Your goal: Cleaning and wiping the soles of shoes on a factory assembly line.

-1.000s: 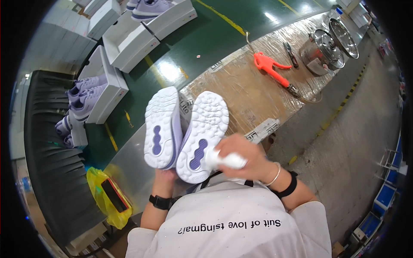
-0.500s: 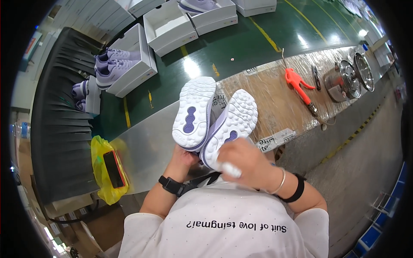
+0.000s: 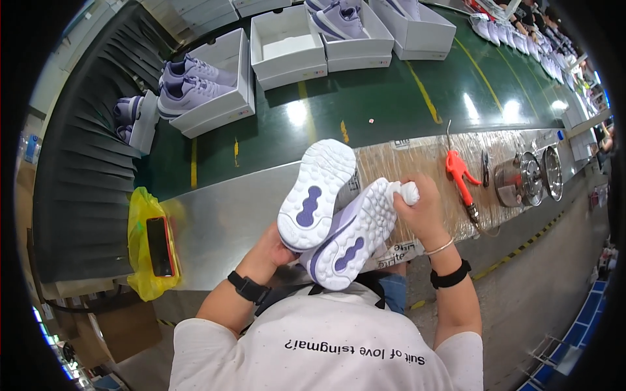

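Note:
Two lavender sneakers are tilted with their white soles facing up at me. The left sneaker (image 3: 319,182) leans against the right sneaker (image 3: 355,241). My left hand (image 3: 268,247) grips the pair near the heels; most of its fingers are hidden behind the shoes. A wad of white cloth (image 3: 409,193) is pinched in my right hand (image 3: 424,210), against the toe edge of the right sneaker's sole.
Red air gun (image 3: 460,179), dark slim tool (image 3: 485,168) and lidded metal pot (image 3: 512,184) lie right on a wrapped board. Phone (image 3: 158,244) rests on a yellow bag (image 3: 138,225) at left. Beyond, white shoeboxes (image 3: 287,72) line a green belt (image 3: 274,140).
My right hand with the cloth has moved from the heel half of the right sneaker's sole out to its toe. The view has shifted, showing more of the belt.

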The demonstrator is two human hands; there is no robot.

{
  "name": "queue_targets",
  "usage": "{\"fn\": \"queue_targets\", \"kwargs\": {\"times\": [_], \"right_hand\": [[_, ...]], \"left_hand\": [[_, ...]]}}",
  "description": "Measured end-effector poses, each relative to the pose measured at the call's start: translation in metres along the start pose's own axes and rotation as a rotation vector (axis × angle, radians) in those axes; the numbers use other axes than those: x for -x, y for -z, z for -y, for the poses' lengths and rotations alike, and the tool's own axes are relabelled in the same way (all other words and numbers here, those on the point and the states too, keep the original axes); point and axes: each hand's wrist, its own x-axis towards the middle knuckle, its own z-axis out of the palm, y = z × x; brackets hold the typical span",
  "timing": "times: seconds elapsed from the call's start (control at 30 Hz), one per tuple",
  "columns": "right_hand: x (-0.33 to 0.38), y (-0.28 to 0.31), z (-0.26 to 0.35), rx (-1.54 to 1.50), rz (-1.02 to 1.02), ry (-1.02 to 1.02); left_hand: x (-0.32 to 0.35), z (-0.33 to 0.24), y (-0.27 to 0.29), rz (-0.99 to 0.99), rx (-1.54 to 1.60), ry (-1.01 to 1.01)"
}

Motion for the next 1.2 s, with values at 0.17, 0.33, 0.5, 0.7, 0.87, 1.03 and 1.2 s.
{"fn": "queue_targets", "kwargs": {"times": [0.17,0.33,0.5,0.7,0.87,1.03,1.2], "right_hand": [[-0.020,-0.029,0.084,-0.291,0.406,0.403],[-0.083,-0.051,0.008,-0.121,0.268,0.206],[-0.154,-0.066,-0.043,0.070,0.306,0.081],[-0.153,-0.081,0.008,-0.344,0.466,0.006],[-0.176,-0.087,-0.006,-0.072,0.443,-0.121],[-0.162,-0.095,0.039,-0.205,0.645,0.267],[-0.191,-0.088,-0.012,0.197,0.447,0.089]], "left_hand": [[-0.012,-0.002,0.001,0.047,0.032,-0.059],[-0.013,-0.007,0.013,0.111,0.096,0.052],[-0.015,-0.010,0.007,0.111,0.101,0.078],[-0.020,-0.007,0.016,0.135,0.155,0.046],[-0.025,-0.006,0.015,0.101,0.095,0.040],[-0.019,-0.006,0.008,0.032,0.010,0.052],[-0.026,-0.007,0.000,0.007,0.024,0.059]]}}
